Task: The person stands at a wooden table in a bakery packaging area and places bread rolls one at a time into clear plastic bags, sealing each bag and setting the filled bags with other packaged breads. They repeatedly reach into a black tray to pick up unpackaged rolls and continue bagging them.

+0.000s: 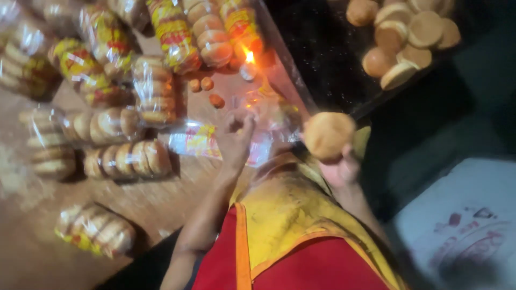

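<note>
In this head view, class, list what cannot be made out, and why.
- Left hand: motion blur hides whether it grips the clear bag.
- Bun pile: cut off by the top edge.
- Right hand: fingers hidden behind the round bun.

A brown wooden table (161,204) is seen across the left, lit warmly by a small flame (250,56) at its far edge. A dark tray (328,64) is set far right. Near right, everything is swallowed by deep shadow.
</note>
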